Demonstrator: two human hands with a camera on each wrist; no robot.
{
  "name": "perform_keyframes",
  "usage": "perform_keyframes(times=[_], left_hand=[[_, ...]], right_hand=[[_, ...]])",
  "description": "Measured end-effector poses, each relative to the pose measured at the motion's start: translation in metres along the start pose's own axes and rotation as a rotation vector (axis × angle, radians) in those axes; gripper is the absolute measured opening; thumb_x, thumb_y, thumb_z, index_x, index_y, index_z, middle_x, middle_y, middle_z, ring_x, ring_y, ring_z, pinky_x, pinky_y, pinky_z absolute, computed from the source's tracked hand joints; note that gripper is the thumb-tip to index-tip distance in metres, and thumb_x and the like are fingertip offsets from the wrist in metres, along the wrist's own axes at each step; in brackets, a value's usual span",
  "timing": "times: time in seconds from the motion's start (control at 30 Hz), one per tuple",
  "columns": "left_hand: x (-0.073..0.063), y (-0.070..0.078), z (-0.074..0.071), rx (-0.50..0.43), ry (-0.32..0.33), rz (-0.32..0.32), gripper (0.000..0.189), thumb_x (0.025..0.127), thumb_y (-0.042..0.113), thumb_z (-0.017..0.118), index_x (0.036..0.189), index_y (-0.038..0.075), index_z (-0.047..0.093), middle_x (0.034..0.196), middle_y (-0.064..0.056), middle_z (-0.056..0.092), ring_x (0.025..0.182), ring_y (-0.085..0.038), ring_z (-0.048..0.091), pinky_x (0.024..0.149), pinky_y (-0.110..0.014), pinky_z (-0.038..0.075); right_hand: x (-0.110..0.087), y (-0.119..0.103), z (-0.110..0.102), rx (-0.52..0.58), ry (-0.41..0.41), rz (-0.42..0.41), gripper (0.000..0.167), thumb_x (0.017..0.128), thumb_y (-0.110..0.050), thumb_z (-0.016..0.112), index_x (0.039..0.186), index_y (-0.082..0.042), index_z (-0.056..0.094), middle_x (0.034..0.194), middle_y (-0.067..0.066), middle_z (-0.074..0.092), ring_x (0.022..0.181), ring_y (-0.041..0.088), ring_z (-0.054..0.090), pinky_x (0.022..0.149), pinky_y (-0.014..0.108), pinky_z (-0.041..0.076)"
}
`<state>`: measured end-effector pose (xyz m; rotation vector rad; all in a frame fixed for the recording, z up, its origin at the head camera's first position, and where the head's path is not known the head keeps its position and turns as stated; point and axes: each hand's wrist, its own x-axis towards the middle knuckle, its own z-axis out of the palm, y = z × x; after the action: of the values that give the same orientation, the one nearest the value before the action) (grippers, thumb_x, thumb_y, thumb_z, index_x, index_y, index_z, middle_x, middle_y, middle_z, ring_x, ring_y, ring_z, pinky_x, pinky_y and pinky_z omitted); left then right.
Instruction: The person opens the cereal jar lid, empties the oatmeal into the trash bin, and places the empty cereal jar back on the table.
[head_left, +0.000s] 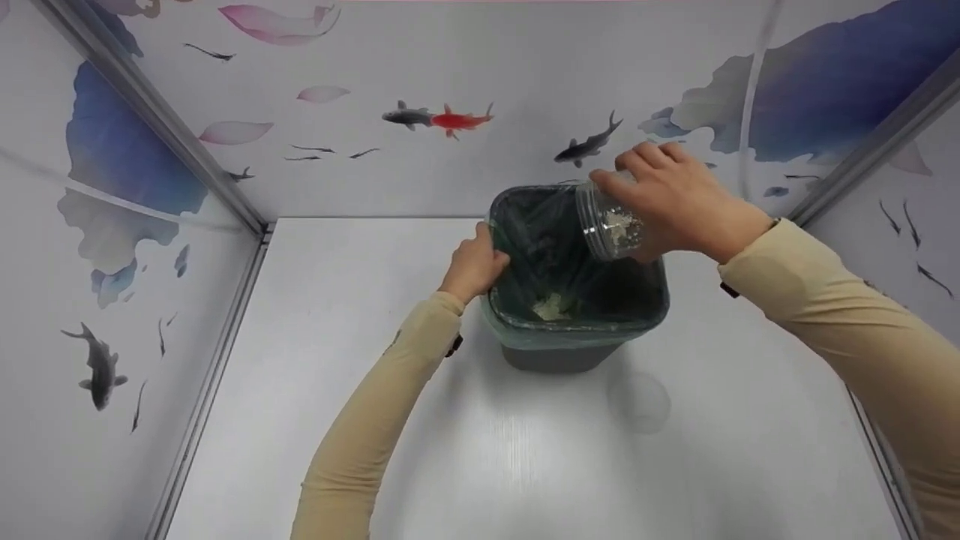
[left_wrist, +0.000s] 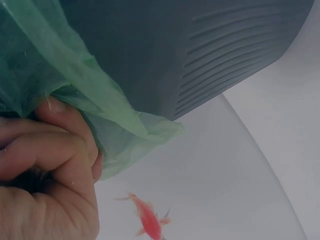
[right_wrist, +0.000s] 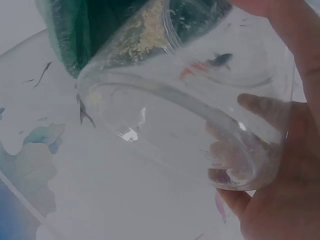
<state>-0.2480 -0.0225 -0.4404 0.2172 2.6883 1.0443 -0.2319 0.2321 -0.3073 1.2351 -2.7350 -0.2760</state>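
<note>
My right hand (head_left: 679,199) grips a clear jar (head_left: 609,225) tipped on its side over the bin, its mouth facing left. Pale bits (right_wrist: 150,32) lie along the jar's inner wall in the right wrist view. Below it stands a dark grey bin (head_left: 559,360) lined with a thin green bag (head_left: 517,330), which is folded over the rim. A small pale heap (head_left: 553,306) rests inside the liner. At the bin's left rim my left hand (head_left: 474,264) holds on with curled fingers, the green plastic against them in the left wrist view.
A round translucent lid (head_left: 639,403) lies on the white table (head_left: 360,360), just in front of the bin at the right. Behind the bin rises a wall (head_left: 517,157) printed with fish and petals. Similar panels with metal-edged frames stand at both sides.
</note>
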Motion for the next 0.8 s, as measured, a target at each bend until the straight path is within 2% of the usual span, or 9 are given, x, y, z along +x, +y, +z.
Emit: perform_keyframes(times=[0.2,0.3,0.47,0.6,0.8], left_hand=[[0.001,0.0,-0.001,-0.002,-0.011,0.0,0.064,0.094,0.01,0.05,0.147,-0.011,0.02,0.064,-0.002,0.043,0.05,-0.014,0.042,0.05,-0.028,0.04],[0.0,-0.002,-0.001,-0.006,-0.004,-0.008,0.062,0.095,0.01,0.051,0.146,-0.011,0.023,0.066,-0.002,0.045,0.052,-0.014,0.043,0.05,-0.027,0.041],[-0.001,-0.002,-0.001,-0.015,-0.005,-0.016,0.059,0.095,0.011,0.052,0.144,-0.01,0.026,0.071,-0.004,0.047,0.056,-0.015,0.047,0.051,-0.027,0.043],[-0.001,-0.002,-0.002,-0.019,-0.003,-0.011,0.058,0.095,0.011,0.052,0.143,-0.01,0.027,0.071,-0.004,0.046,0.056,-0.015,0.047,0.051,-0.028,0.042],[-0.001,-0.001,-0.001,-0.002,0.001,-0.003,0.056,0.096,0.011,0.051,0.142,-0.009,0.029,0.07,-0.003,0.045,0.056,-0.015,0.045,0.052,-0.028,0.041]], right_hand=[[0.004,-0.003,-0.004,-0.026,-0.048,0.0,0.101,0.049,-0.036,0.092,0.132,0.001,0.046,0.112,0.025,0.053,0.105,0.041,0.047,0.087,0.052,0.039],[0.01,-0.005,-0.005,-0.018,-0.068,0.016,0.104,0.049,-0.035,0.093,0.132,0.003,0.041,0.115,0.024,0.053,0.107,0.041,0.047,0.088,0.052,0.039],[0.016,-0.007,-0.009,-0.02,-0.091,0.035,0.092,0.051,-0.031,0.091,0.123,0.0,0.043,0.113,0.024,0.054,0.106,0.041,0.046,0.088,0.052,0.038],[0.017,-0.007,-0.013,-0.007,-0.106,0.035,0.091,0.052,-0.031,0.091,0.123,0.0,0.045,0.112,0.024,0.055,0.105,0.041,0.046,0.087,0.052,0.037],[0.015,-0.003,-0.015,0.081,-0.047,0.058,0.088,0.055,-0.03,0.089,0.125,0.0,0.045,0.114,0.024,0.053,0.109,0.042,0.044,0.088,0.053,0.036]])
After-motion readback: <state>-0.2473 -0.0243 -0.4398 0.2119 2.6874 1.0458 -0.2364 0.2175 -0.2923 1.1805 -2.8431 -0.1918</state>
